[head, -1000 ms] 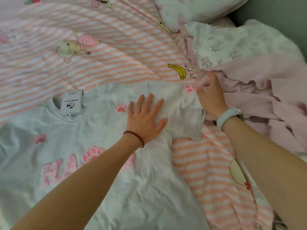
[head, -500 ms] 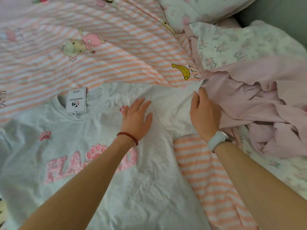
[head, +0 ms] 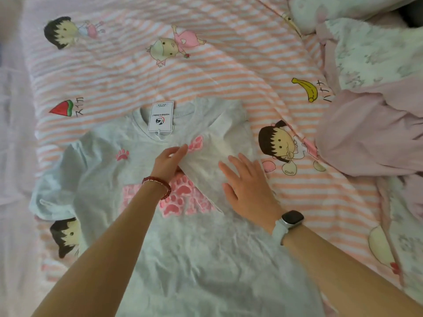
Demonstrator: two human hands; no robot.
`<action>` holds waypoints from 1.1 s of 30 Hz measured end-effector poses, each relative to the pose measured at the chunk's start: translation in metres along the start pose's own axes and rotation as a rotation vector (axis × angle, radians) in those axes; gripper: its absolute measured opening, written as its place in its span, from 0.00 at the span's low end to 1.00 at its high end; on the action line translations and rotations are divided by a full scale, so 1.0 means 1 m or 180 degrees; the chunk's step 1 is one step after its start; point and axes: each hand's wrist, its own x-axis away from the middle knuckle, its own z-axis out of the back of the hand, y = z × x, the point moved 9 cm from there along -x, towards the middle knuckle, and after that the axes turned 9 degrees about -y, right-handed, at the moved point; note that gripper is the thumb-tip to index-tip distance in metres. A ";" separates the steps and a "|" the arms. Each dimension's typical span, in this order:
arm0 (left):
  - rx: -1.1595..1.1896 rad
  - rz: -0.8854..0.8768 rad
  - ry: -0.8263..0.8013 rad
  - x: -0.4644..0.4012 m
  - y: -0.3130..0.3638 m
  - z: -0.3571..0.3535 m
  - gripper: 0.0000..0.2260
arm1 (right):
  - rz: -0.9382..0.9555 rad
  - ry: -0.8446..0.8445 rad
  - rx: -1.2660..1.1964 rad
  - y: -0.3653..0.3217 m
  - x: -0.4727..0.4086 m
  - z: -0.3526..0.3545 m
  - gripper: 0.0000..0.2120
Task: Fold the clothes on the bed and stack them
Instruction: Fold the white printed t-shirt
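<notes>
Grey tee [head: 183, 259] is spread at the frame's centre on the striped sheet [head: 229, 72], its right sleeve folded inward. That fold's edge is touched by the left hand [head: 168, 164], fingers straight; it is pressed by the right hand [head: 248, 191], laid flat. Pink clothes [head: 370, 131] are heaped at right.

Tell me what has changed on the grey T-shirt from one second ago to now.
The right sleeve of the grey T-shirt has been folded inward over the chest; earlier it lay spread toward the pink clothes. The right hand let go and now lies flat on it. The left hand stays on the chest, the paper tag at the collar.
</notes>
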 end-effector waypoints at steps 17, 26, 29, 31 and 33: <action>-0.2235 -0.1391 0.0177 -0.026 0.091 -0.054 0.20 | -0.0718 0.0413 -0.0440 0.051 0.004 0.014 0.25; -0.3305 -0.1213 0.0318 -0.083 0.121 -0.119 0.12 | -0.0874 -0.0182 0.0411 0.063 0.003 -0.041 0.28; -0.3325 -0.1463 0.0567 -0.073 0.117 -0.111 0.16 | -0.1039 -0.0084 0.0410 0.060 0.004 -0.032 0.28; -0.3116 -0.1856 0.0605 -0.050 0.113 -0.100 0.19 | -0.1114 0.0139 0.0246 0.047 0.002 -0.017 0.27; -0.3026 -0.2211 0.0730 -0.019 0.102 -0.075 0.21 | -0.0808 0.0229 0.0123 0.017 -0.007 -0.010 0.26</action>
